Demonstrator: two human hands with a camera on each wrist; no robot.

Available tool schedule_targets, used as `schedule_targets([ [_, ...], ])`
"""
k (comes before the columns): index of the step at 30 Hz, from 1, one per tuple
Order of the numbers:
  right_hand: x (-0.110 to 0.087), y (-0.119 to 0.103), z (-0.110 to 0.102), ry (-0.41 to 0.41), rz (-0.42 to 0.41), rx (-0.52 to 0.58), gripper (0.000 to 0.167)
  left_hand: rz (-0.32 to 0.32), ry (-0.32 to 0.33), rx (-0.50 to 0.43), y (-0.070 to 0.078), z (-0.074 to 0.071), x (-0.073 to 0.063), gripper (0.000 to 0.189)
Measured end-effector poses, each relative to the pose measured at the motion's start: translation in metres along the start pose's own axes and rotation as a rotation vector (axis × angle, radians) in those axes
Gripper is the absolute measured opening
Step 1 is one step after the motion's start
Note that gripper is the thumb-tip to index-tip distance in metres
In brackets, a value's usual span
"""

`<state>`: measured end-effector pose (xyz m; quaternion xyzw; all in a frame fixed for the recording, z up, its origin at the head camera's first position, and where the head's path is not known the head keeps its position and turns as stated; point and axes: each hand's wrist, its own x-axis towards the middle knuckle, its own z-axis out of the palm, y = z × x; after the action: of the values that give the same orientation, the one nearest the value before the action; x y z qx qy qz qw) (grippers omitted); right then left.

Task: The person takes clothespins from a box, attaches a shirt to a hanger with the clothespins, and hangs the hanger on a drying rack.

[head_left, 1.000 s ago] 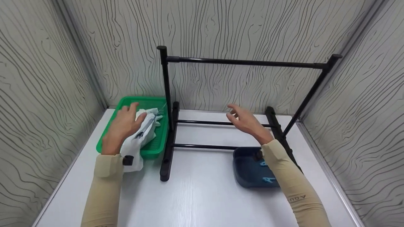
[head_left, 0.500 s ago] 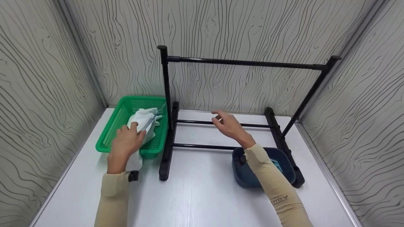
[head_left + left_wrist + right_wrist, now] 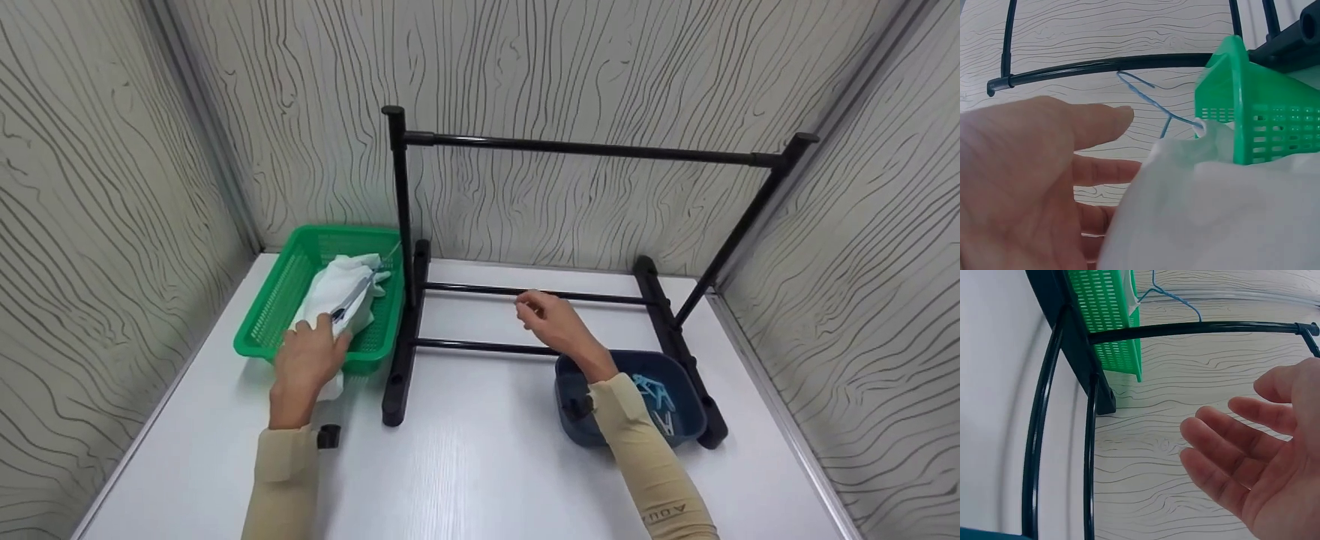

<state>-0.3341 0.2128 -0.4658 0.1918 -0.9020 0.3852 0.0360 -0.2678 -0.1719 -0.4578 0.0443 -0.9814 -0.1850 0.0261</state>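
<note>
A white garment (image 3: 337,289) lies in the green basket (image 3: 259,322) at the left, its lower end hanging over the front rim. A thin blue hanger (image 3: 1151,100) sticks out of the garment's far end in the left wrist view. My left hand (image 3: 307,360) is over the garment at the basket's front rim. Its thumb and fingers are extended beside the cloth, and some fingertips are hidden behind it. My right hand (image 3: 559,324) hovers over the base bars of the black rack (image 3: 592,149), fingers loosely bent, holding nothing.
Under my right forearm stands a dark blue tub (image 3: 574,427) with several light blue clothespins (image 3: 656,391) inside. The rack's left foot (image 3: 397,382) runs close beside the basket. Patterned wall panels (image 3: 540,67) enclose the white table (image 3: 457,465) at the back and sides.
My left hand has drawn back from above the basket's middle to the garment at its front rim. My right hand has come lower and slightly left, uncovering more clothespins.
</note>
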Motion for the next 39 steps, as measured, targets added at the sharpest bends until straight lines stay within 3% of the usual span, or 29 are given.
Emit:
schedule_targets([
  [15, -0.035, 0.028, -0.008, 0.029, 0.105, 0.004, 0.023, -0.090, -0.036, 0.002, -0.011, 0.024, 0.015, 0.036],
  [21, -0.047, 0.039, -0.016, 0.026, 0.138, -0.007, 0.023, -0.068, -0.045, -0.012, -0.017, 0.021, 0.017, 0.026],
  [31, -0.061, 0.062, -0.026, -0.001, 0.190, -0.053, 0.024, -0.072, 0.003, -0.021, -0.030, 0.010, 0.009, 0.034],
  [39, -0.072, 0.075, -0.036, -0.061, 0.202, -0.176, 0.026, 0.010, 0.058, -0.054, -0.044, 0.005, -0.007, 0.030],
])
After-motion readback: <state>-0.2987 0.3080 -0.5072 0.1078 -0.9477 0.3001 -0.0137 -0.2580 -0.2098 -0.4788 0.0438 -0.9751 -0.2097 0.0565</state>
